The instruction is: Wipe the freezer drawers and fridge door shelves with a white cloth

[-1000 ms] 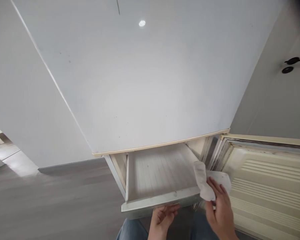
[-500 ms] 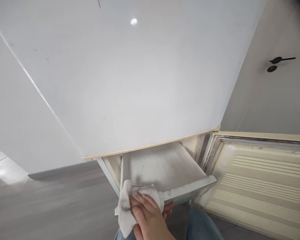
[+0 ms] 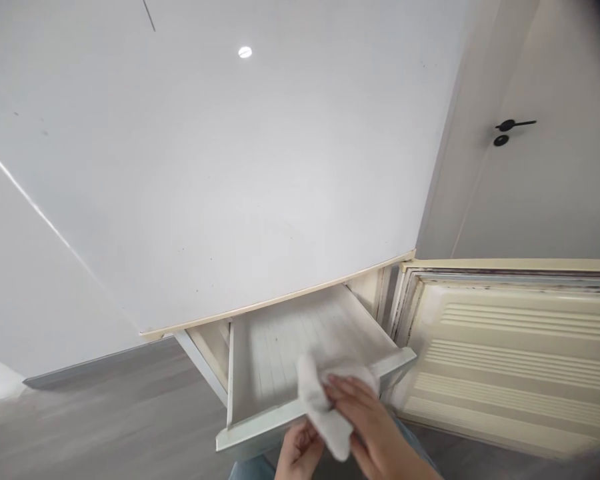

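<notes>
A white cloth [image 3: 333, 417] is bunched under the fingers of my right hand [image 3: 367, 417], which grips it over the front edge of a pulled-out drawer [image 3: 265, 423]. The drawer is shallow and whitish, with a ribbed bottom. My left hand [image 3: 300, 450] is just below the drawer front, left of the cloth's hanging end. Its fingers are curled together; what they hold, if anything, is hidden.
Above the drawer is the large white top [image 3: 260, 180] of the cabinet-like appliance. Its cream door [image 3: 505, 360] hangs open on the right, with ribbed lining and a stained seal. A black door handle [image 3: 515, 125] is behind. Grey floor [image 3: 115, 427] lies at the left.
My right hand has carried the cloth rightward along the drawer front. My left hand now shows left of the cloth, whereas its fingers were to the right before. The view has shifted slightly.
</notes>
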Demonstrator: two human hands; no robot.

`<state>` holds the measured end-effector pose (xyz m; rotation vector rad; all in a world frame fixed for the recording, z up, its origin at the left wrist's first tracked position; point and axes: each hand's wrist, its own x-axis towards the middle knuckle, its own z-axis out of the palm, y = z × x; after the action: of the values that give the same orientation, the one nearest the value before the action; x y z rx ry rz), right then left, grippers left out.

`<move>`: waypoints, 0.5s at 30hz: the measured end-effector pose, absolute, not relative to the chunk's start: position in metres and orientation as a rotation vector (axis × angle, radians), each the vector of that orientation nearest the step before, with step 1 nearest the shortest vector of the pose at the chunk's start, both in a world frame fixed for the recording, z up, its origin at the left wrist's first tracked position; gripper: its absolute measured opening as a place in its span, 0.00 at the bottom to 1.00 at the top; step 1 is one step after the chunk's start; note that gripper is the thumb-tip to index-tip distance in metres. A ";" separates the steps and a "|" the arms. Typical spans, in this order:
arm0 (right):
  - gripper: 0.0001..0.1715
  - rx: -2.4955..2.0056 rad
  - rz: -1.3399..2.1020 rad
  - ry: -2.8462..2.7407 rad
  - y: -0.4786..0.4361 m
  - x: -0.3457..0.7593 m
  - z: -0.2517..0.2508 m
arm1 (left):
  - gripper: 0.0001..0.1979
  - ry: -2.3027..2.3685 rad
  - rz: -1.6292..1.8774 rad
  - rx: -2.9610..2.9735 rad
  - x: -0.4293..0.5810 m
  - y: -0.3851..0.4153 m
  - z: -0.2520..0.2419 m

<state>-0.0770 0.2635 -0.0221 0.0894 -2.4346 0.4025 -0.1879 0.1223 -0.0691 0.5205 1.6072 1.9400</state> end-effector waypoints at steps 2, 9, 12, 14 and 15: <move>0.31 -0.145 0.345 -2.231 0.291 -0.055 -0.047 | 0.14 1.401 1.991 0.514 -0.190 0.125 -0.073; 0.31 -1.136 0.833 -1.534 0.319 -0.028 -0.070 | 0.12 1.227 1.994 0.460 -0.189 0.131 -0.065; 0.36 -1.214 0.881 -1.392 0.317 -0.033 -0.070 | 0.18 1.297 1.907 0.451 -0.190 0.131 -0.058; 0.38 -1.228 0.935 -1.368 0.319 -0.036 -0.076 | 0.20 1.329 1.862 0.453 -0.191 0.131 -0.052; 0.39 -1.223 0.991 -1.356 0.321 -0.038 -0.080 | 0.21 1.334 1.855 0.454 -0.191 0.131 -0.050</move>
<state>-0.0377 0.3214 -0.0804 -1.2234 -1.3563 0.9906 -0.1906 0.1307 -0.0504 0.4540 1.3339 1.8555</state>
